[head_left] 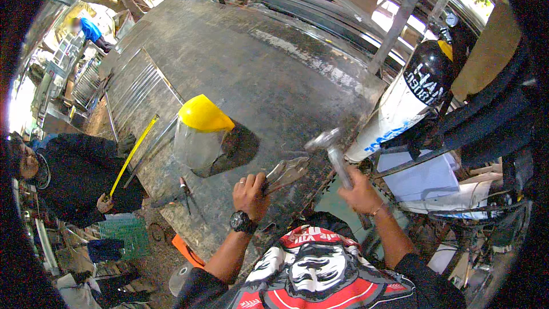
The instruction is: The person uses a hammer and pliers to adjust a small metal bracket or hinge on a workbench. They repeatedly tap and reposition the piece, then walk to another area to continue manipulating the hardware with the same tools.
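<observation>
- Left hand [250, 195]: fingers wrapped around a plier-like metal tool [287, 174] near the dark surface's [206, 40] edge.
- Right hand [361, 195]: fingers clamped on a hammer [339, 165] beside it.
- Seemingly hammering; a next blow calls for careful aim.

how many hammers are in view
1. The hammer is in the right hand, its head near the metal tool held in the left hand. Others may be hidden in the clutter around the table.
</observation>
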`<state>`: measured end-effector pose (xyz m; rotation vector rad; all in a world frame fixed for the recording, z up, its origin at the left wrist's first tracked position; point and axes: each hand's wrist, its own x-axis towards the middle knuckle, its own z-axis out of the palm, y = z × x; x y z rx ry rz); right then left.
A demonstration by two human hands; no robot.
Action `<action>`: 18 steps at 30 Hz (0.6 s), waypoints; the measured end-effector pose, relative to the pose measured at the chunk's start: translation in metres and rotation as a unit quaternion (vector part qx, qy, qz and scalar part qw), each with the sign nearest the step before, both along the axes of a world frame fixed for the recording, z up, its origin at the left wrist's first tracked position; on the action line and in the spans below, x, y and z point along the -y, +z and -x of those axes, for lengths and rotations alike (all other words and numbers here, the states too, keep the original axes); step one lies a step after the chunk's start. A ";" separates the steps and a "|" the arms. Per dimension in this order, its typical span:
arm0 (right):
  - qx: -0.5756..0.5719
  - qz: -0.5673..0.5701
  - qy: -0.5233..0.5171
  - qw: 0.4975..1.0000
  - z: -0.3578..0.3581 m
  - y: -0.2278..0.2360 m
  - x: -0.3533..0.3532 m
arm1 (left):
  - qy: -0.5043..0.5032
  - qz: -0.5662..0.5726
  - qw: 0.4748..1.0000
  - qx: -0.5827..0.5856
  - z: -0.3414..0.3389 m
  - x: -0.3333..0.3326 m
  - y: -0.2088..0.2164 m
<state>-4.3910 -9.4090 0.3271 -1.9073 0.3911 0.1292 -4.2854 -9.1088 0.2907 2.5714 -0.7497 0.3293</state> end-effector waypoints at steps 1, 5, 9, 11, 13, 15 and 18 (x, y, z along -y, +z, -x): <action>-0.028 0.011 0.026 0.999 0.000 0.000 -0.005 | 0.001 0.006 1.000 -0.006 0.000 0.001 0.001; -0.100 -0.055 0.006 0.993 -0.010 0.019 -0.007 | 0.010 -0.029 0.999 0.031 -0.002 -0.009 -0.008; -0.040 -0.075 -0.052 0.995 -0.011 0.018 0.005 | -0.006 -0.025 1.000 -0.003 -0.003 -0.005 0.001; -0.022 -0.111 -0.083 0.990 -0.013 0.024 0.007 | 0.004 -0.021 1.000 0.000 -0.002 -0.006 0.000; -0.011 -0.117 -0.100 0.988 -0.014 0.033 0.003 | 0.005 -0.020 1.000 -0.004 -0.002 -0.005 0.001; 0.051 0.018 0.006 0.999 -0.008 0.010 0.002 | 0.003 -0.008 1.000 -0.007 -0.003 -0.003 -0.002; -0.019 0.021 0.038 0.999 -0.001 0.004 -0.001 | 0.014 -0.005 1.000 -0.002 0.000 -0.010 -0.012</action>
